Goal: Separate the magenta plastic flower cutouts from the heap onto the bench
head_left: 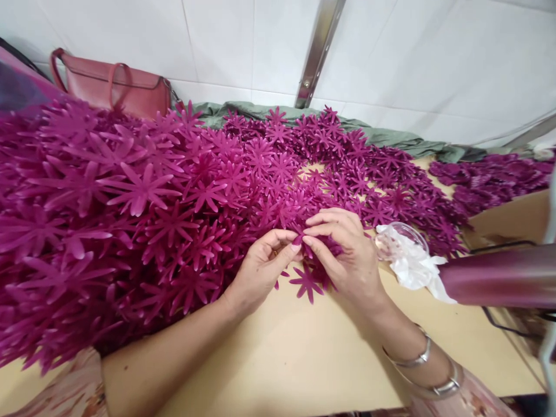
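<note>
In the head view, the person's left hand (259, 267) and right hand (354, 255) meet at the fingertips, thumb and forefinger of each brought together and clamped on a small purple flower piece (299, 239), which sits right between them and is mostly covered by the fingers. Just below the fingertips, on the pale tabletop (278, 359), lies a loose purple star (307, 282) with its petals spread flat, touched by neither hand. Left of the fingers and reaching close to them rises a deep heap of layered stars (143, 188); beyond the fingers, flatter clusters (391, 174) spread away, and well off to their far right lies a further purple pile (499, 179). As for progress, the piece in the fingers appears to be midway through handling, since both hands grip it and it has not been put down; the many-layered look of the heap suggests a good deal is done, but which stars are finished and which are waiting cannot be told, so how much is left stays uncertain. Near the right hand's outer side, apart from the fingers, are a clear dish (410, 233) and crumpled white material (417, 263)
</note>
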The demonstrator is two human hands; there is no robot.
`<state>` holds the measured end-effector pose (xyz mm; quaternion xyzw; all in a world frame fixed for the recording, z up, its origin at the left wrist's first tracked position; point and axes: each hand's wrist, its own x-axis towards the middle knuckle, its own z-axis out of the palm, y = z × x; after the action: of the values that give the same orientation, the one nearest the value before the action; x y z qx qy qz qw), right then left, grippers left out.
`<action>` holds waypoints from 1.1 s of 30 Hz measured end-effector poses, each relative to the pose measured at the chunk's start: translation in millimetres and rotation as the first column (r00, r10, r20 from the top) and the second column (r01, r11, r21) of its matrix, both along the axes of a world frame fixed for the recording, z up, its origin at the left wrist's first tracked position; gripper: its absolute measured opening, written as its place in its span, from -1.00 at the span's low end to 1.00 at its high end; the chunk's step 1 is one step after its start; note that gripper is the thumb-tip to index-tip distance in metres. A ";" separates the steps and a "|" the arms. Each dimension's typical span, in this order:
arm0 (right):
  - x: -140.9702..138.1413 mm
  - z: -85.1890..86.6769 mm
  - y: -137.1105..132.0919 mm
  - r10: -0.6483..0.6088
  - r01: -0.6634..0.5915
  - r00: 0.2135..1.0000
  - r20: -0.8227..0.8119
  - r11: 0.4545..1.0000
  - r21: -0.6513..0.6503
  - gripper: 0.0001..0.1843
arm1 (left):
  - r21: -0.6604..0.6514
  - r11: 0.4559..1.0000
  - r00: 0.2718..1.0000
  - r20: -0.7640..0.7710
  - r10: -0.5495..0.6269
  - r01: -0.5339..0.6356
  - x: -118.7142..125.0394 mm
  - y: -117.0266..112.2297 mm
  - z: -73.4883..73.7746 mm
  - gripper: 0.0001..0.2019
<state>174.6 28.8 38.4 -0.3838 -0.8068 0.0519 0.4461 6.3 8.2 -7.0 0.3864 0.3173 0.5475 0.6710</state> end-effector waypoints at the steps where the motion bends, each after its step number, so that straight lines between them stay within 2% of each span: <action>1: 0.1 -0.4 0.4 0.012 -0.012 1.000 -0.015 1.000 -0.010 -0.91 | 0.005 1.000 1.000 -0.010 -0.004 0.004 -0.2 -0.2 0.5 -0.80; 5: 0.4 -1.9 1.2 0.066 -0.067 0.997 -0.042 0.998 -0.014 -0.87 | 0.012 1.000 1.000 -0.009 -0.017 0.017 -1.0 -0.6 2.9 -0.79; 9: 1.0 -3.9 1.4 0.040 -0.042 0.998 -0.054 0.999 -0.035 -0.86 | 0.005 1.000 0.997 -0.067 -0.029 0.029 -1.8 -0.5 4.3 -0.80; 11: 2.7 -4.3 2.1 0.000 -0.002 0.998 -0.057 0.999 -0.033 -0.86 | 0.005 1.000 0.995 -0.094 -0.029 0.030 -2.2 -0.7 5.6 -0.80; 14: 6.7 -4.5 3.9 -0.129 0.125 0.987 -0.098 0.991 -0.039 -0.86 | 0.012 1.000 0.992 -0.121 -0.021 0.023 -2.6 -1.5 9.0 -0.79; 18: 9.5 -8.5 7.6 -0.252 0.232 0.950 -0.182 0.965 -0.125 -0.89 | 0.008 0.999 0.989 -0.140 -0.048 0.049 -3.2 -2.4 14.1 -0.75; 25: 6.8 -20.5 19.6 -0.269 0.267 0.963 0.030 0.963 0.040 -0.82 | 0.033 0.995 0.984 -0.156 -0.084 0.090 -3.3 -0.5 16.3 -0.71; 30: 4.7 -25.0 23.3 -0.279 0.281 0.954 0.112 0.960 -0.010 -0.77 | 0.064 0.993 0.986 -0.136 -0.095 0.104 -3.0 -3.0 16.9 -0.70; 33: 12.7 -27.7 30.7 -0.323 0.329 0.941 0.100 0.943 -0.051 -0.74 | 0.104 0.972 0.972 -0.133 -0.196 0.210 -1.8 -9.0 17.7 -0.67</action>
<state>187.3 59.5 10.6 -0.5288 -0.7492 -0.0133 0.3986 4.5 -0.8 10.7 0.4884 0.2838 0.4690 0.6790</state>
